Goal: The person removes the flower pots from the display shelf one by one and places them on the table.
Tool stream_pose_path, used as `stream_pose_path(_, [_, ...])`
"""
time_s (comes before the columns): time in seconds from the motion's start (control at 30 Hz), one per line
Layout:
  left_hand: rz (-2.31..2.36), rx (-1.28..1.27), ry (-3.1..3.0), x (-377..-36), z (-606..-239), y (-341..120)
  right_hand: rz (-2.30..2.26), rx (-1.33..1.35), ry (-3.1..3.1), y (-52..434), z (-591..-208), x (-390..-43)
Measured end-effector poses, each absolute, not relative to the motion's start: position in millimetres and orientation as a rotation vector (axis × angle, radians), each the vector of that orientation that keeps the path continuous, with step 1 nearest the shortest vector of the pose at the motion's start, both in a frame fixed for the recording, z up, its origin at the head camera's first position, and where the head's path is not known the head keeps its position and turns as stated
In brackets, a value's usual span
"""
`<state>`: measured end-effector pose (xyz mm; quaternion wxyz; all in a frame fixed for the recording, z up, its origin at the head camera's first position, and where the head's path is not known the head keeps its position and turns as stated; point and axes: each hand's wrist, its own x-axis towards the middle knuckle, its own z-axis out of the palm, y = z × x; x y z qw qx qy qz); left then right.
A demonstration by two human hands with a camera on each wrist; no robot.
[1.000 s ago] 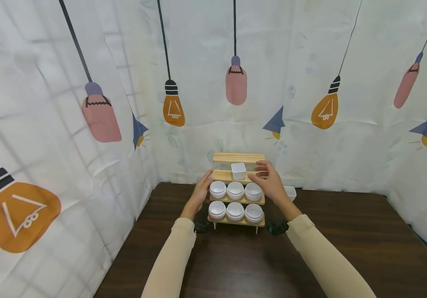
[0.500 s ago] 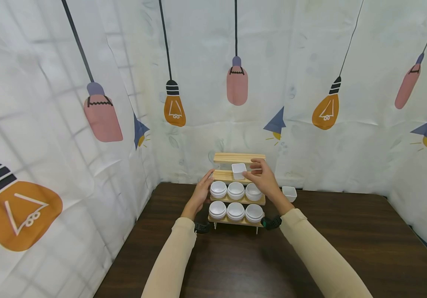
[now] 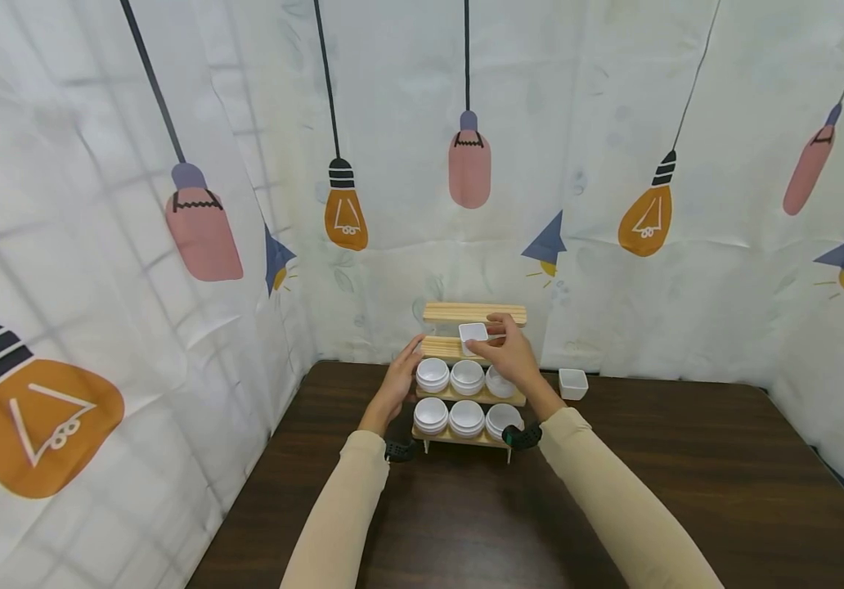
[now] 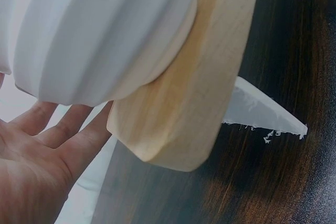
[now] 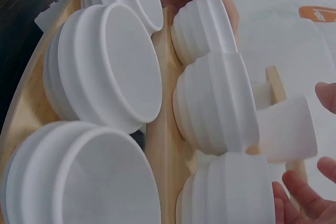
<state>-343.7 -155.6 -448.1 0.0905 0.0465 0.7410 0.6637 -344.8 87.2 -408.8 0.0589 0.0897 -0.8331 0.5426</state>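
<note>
A tiered wooden rack point(image 3: 475, 312) stands at the back of the table. White ribbed round bowls point(image 3: 465, 415) sit in rows of three on its two lower shelves. On the third shelf stands a white square cup point(image 3: 473, 332). My right hand point(image 3: 512, 353) is at that cup, its thumb in front and its fingers to the right. In the right wrist view, thumb and fingers are spread near the cup point(image 5: 289, 132), with no clear grip. My left hand point(image 3: 396, 384) is at the rack's left side, fingers extended; contact is unclear. The left wrist view shows its fingers point(image 4: 86, 135) partly behind a shelf.
Another white square cup point(image 3: 572, 384) stands on the dark wooden table point(image 3: 657, 458), right of the rack. A white support leg point(image 4: 260, 109) sticks out under the lowest shelf. A patterned white cloth point(image 3: 407, 98) hangs behind and at the sides.
My right hand has moved left along the third shelf to the square cup, uncovering the cup on the table. My left hand has stayed at the rack's left side.
</note>
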Motion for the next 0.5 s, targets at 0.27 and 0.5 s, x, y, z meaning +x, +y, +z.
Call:
stream_pose_path(0.27, [1.989,0.132,2.200,-341.7,-446.9,-155.9,1.595,0.189,-2.569,80.1,-408.9,-344.6])
stream_pose_path(0.5, [1.983,0.125,2.204,-341.1,-445.9,-155.3,1.561,0.146,-2.591,77.8,-408.4,-346.1])
